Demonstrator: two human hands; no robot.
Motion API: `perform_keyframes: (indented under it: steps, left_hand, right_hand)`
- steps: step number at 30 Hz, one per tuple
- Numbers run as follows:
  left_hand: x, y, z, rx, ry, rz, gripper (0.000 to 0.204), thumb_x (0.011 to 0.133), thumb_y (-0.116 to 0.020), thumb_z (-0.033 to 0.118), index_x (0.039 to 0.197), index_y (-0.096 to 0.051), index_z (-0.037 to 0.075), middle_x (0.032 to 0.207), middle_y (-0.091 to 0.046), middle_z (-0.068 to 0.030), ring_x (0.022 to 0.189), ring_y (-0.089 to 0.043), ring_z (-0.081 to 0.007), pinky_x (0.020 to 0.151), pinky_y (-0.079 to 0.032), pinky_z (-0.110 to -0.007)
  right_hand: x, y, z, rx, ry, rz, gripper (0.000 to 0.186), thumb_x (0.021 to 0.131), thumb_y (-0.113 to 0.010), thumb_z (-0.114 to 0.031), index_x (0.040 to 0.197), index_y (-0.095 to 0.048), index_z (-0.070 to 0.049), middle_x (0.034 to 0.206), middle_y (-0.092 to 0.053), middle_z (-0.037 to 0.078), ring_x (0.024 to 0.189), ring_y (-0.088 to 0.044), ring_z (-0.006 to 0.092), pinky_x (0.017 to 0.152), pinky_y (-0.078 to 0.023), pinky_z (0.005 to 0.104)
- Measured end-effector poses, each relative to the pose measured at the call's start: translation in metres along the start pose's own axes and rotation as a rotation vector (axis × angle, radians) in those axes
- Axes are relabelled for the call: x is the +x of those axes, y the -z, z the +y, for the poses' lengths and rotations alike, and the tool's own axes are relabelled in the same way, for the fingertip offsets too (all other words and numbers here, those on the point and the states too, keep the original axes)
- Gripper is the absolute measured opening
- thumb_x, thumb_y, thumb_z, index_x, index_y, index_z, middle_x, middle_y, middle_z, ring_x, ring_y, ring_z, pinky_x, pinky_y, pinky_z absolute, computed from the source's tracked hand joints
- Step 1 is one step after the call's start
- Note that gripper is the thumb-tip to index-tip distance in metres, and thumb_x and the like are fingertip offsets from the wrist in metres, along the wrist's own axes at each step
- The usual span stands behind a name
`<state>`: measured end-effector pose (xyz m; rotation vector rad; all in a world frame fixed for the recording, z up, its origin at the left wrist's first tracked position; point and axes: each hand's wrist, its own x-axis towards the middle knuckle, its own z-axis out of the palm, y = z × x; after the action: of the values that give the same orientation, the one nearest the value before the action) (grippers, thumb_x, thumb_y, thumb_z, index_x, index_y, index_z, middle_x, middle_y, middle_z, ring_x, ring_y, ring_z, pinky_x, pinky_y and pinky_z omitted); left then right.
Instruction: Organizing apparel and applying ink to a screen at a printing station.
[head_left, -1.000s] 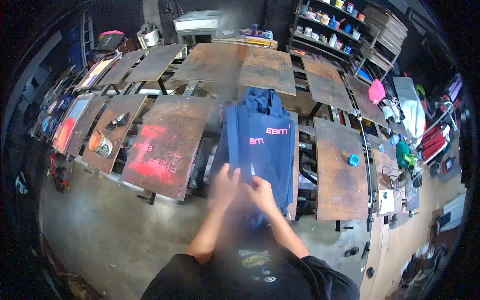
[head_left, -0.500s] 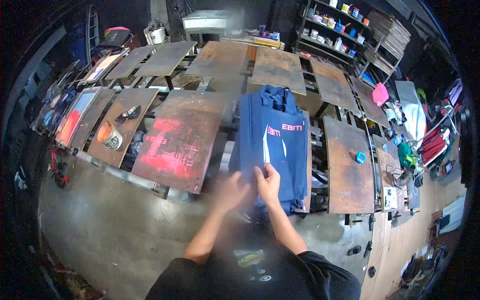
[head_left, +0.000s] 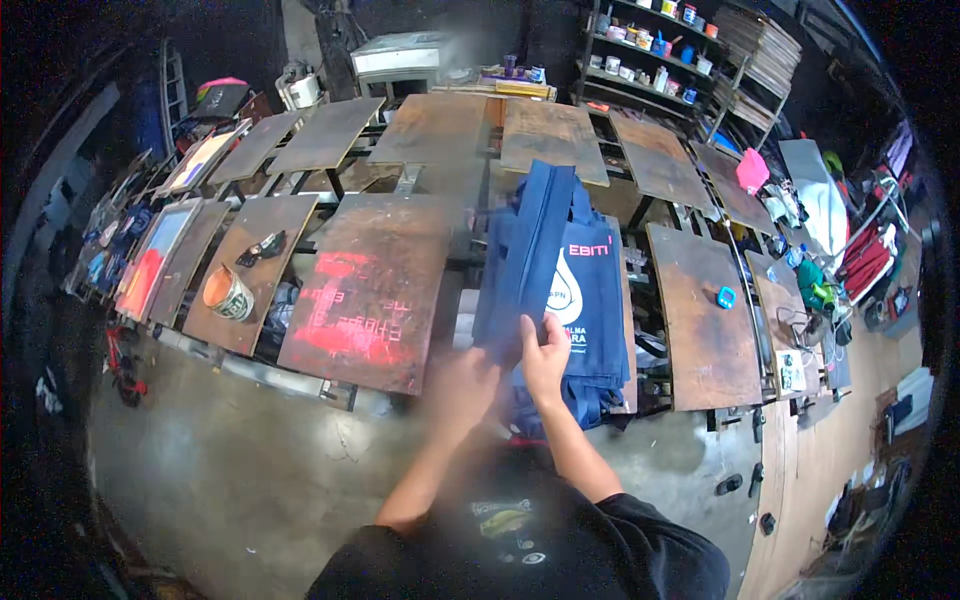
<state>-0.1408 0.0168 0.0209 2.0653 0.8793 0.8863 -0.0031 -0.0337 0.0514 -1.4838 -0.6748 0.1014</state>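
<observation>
A stack of navy fabric tote bags (head_left: 600, 345) with white and pink printing lies on a board in front of me. Over its left part, a navy tote bag (head_left: 540, 235) is folded into a narrow strip, tilted with its top toward the right. My left hand (head_left: 465, 385) is at the strip's lower end and appears to grip it, though a blur covers its fingers. My right hand (head_left: 545, 362) is beside the strip's lower right edge, thumb and fingers apart and pointing away from me. Whether its fingertips touch the cloth is unclear.
Worn boards stand in two rows; a left one (head_left: 365, 290) is stained pink. A paint bucket (head_left: 228, 295) and a dark object (head_left: 262, 250) lie farther left. A small blue device (head_left: 726, 297) sits on the right board. Shelves of paint containers (head_left: 650, 60) stand behind.
The bag's left part has been folded into a narrower, tilted strip, uncovering more print on the stack below. My right hand's fingers have spread away from the cloth edge. The view has shifted slightly.
</observation>
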Motion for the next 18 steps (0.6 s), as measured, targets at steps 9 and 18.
perform_keyframes:
  steps: [9,18]
  left_hand:
    - [0.005,-0.041,0.014,-0.051,-0.048,-0.071,0.021,0.088,-0.079,0.012,0.100,-0.067,0.001,0.079,-0.062,-0.0098,0.063,-0.056,-0.0166,0.058,-0.047,-0.033]
    - [0.005,-0.058,0.042,0.006,-0.085,-0.177,0.024,0.086,-0.075,0.012,0.107,-0.068,0.002,0.098,-0.073,-0.0162,0.082,-0.071,-0.0332,0.073,-0.056,-0.041]
  right_hand:
    - [-0.016,0.034,0.024,-0.277,-0.057,-0.031,0.027,0.090,-0.077,-0.013,0.112,-0.070,0.001,0.089,-0.075,0.008,0.075,-0.067,0.0134,0.069,-0.053,0.0302]
    - [0.018,0.079,0.052,0.037,-0.332,-0.046,0.020,0.094,-0.074,-0.016,0.098,-0.071,0.003,0.085,-0.073,0.007,0.079,-0.064,0.0112,0.070,-0.052,0.0318]
